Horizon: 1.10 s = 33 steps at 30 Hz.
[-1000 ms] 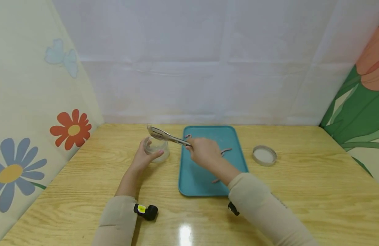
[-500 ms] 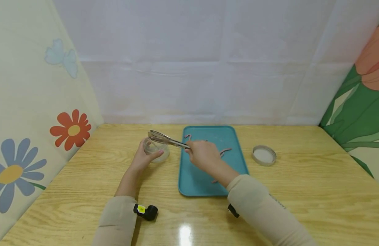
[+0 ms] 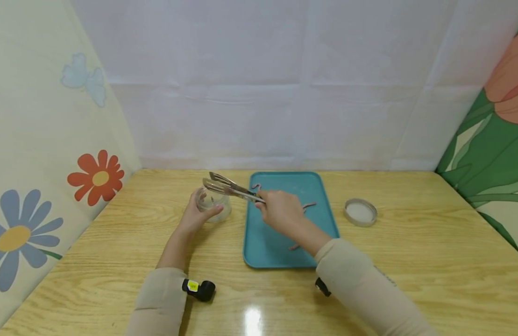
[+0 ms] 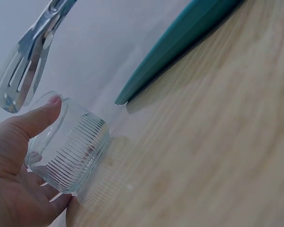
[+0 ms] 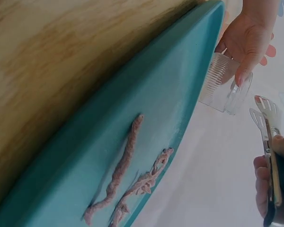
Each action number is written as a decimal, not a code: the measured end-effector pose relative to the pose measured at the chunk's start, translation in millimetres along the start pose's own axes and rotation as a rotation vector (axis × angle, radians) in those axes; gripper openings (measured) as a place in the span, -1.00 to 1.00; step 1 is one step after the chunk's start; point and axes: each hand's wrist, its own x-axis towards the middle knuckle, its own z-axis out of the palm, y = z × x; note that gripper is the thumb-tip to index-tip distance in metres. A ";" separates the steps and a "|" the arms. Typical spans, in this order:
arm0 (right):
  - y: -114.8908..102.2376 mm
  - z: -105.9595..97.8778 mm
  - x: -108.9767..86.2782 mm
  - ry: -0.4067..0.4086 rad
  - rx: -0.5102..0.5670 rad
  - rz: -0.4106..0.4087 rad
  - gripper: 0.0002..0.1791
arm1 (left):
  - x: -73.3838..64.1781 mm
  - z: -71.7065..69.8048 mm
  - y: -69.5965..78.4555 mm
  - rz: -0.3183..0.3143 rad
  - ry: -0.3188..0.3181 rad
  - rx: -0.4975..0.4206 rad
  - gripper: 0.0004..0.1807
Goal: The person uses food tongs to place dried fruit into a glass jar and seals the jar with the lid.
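Tongs [image 3: 216,186] are spread wider than before, above the glass jar [image 4: 78,151]; curled fingers are wrapped around each (tongs: right hand [image 3: 281,211]; jar: left hand [image 3: 195,216]).

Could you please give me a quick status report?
Left hand grips jar; right hand holds spread tongs, apart, above it. Pinkish strips lie on tray. Nothing seen between tongs and jar.

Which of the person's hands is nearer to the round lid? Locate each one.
Right. The right hand, gripping tongs, is over the blue tray, left of the round lid; the left hand is farther left, past the tray, holding the glass jar.
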 end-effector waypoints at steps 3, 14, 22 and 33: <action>1.5 -4.3 -0.9 0.016 0.016 0.001 -0.82 | 0.2 -1.3 0.8 -0.002 -0.007 0.008 0.03; 11.6 -18.3 -2.1 0.037 0.053 0.051 -0.76 | -0.4 -2.2 -0.8 -0.004 0.006 0.019 0.03; 29.8 -28.7 -5.6 0.064 0.082 0.121 -0.66 | 0.4 -4.7 -2.2 -0.004 0.005 0.026 0.04; 61.3 -28.7 -17.2 0.027 0.061 0.171 -0.76 | -0.1 -4.5 -3.4 0.000 0.002 0.028 0.04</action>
